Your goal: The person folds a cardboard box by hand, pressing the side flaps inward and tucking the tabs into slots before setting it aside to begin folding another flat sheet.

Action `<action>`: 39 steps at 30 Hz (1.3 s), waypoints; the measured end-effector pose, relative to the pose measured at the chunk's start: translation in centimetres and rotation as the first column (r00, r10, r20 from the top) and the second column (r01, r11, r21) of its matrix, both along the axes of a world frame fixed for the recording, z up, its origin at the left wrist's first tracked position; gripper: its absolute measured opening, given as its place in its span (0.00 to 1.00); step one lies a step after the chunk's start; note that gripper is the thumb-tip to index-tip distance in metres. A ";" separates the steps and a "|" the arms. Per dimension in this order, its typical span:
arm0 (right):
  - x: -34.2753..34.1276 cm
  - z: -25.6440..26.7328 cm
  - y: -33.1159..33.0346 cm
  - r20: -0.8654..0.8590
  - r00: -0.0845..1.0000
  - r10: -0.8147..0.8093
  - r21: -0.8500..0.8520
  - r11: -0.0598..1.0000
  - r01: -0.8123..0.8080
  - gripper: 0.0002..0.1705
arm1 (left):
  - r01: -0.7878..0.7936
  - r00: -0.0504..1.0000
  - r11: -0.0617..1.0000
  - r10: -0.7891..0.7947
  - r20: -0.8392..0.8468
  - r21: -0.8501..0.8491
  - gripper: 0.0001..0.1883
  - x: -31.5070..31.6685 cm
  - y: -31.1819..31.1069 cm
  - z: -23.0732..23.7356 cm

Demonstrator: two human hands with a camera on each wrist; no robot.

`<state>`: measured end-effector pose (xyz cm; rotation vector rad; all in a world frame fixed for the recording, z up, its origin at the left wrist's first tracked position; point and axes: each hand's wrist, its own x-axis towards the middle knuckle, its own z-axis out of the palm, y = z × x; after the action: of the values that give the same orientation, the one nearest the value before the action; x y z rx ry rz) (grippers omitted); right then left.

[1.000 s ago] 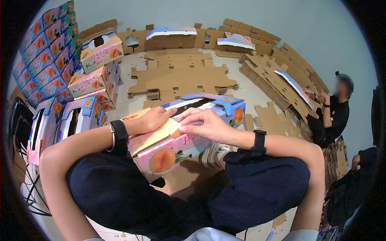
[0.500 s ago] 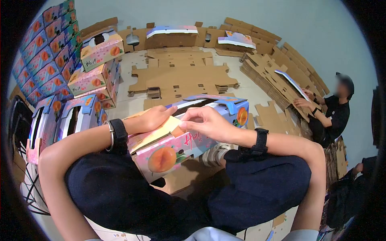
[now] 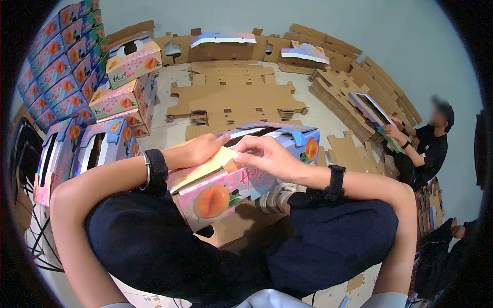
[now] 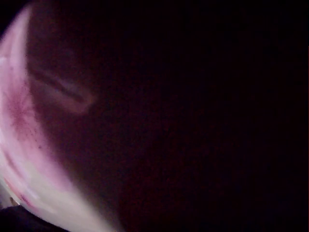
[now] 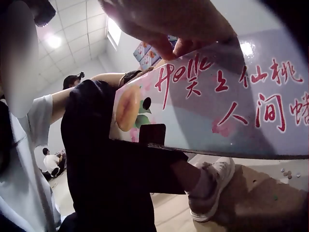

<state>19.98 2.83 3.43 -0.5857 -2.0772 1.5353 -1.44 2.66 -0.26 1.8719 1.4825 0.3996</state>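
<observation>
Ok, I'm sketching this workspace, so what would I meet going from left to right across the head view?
Tall stack of peach boxes → left wristband → left hand → right hand → right wristband → seated person in black.

The left hand (image 3: 201,149) covers part of the carton's (image 3: 226,186) top, most of its fingers out of my sight. The right hand (image 3: 269,159) masks some red lettering (image 5: 263,75), which the right wrist view crops at its right edge. The left wrist view is mostly too dark to read. A seated person's (image 3: 431,154) face is blurred.
</observation>
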 end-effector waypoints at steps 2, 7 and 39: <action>0.0 0.5 -0.3 -0.011 0.999 0.046 0.112 0.993 -0.045 0.12 | 0.125 0.985 0.969 -0.094 -0.147 0.211 0.30 -0.1 -0.7 0.3; 0.4 0.9 -0.9 0.066 0.997 0.049 0.199 0.978 -0.061 0.11 | 0.029 1.000 1.000 -0.029 -0.011 0.003 0.30 0.3 -1.0 1.5; -0.7 1.5 0.3 0.040 0.996 0.077 0.036 0.996 -0.079 0.16 | 0.002 0.977 0.984 0.036 0.211 -0.177 0.28 1.0 -1.0 0.4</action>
<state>19.33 3.13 4.91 -0.5305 -2.1768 1.5361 -0.46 1.71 0.12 1.6242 1.3447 0.4479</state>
